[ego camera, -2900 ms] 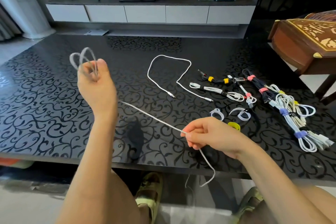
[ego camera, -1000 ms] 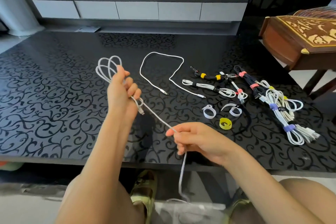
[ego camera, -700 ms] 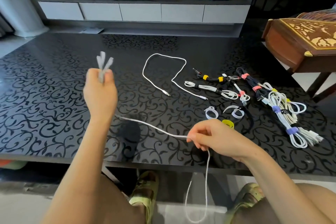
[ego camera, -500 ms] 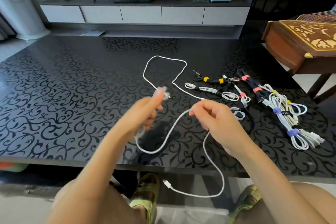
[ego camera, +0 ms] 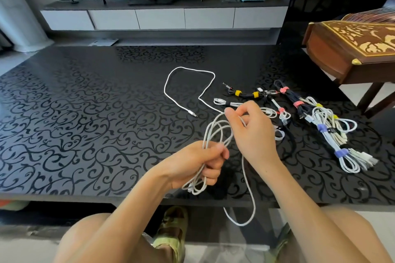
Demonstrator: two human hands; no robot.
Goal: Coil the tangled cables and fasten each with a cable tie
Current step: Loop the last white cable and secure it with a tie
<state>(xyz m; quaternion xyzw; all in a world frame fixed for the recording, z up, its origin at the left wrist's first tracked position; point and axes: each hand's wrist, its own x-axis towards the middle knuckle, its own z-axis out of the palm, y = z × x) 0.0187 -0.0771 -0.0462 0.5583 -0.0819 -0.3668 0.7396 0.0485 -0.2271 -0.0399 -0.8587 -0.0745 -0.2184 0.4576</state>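
- White cable (ego camera: 215,134): several loops gathered above the near edge of the black table (ego camera: 85,113); a loose tail hangs below that edge toward the floor.
- My left hand (ego camera: 198,162): clenched around the middle of the loops, holding the coil together.
- My right hand (ego camera: 250,132): just beyond the left hand, fingertips pinching the cable at the top of the coil and guiding a fresh turn.
- Step in hand, as I judge it: winding; the coil is partly built and the tail is not yet taken up.
- Next move calls for: drawing the hanging tail up into further loops of matching size, keeping the left grip firm so that the turns do not spring apart, then reaching for a tie.
- Loose white tie (ego camera: 279,134): on the table just right of my right hand, partly hidden by it.
- Uncoiled white cable (ego camera: 188,70): lying open on the table beyond my hands, untouched.
- Tied bundles (ego camera: 329,130): at the table's right side, fastened with coloured ties.
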